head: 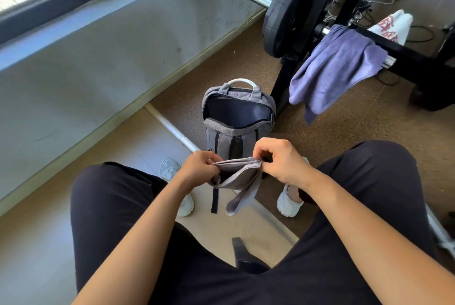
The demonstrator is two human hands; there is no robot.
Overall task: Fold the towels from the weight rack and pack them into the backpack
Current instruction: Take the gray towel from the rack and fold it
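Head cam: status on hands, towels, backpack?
Hands: left hand and right hand both pinch grey towel, part folded. Unzipped backpack upright on floor, mouth unobstructed. Draped on weight rack: purple towel, white towel.

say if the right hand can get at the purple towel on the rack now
Probably, once freed. The purple towel hangs on the rack with nothing in front of it, but the right hand and left hand both pinch the grey towel, so it would have to let go first.
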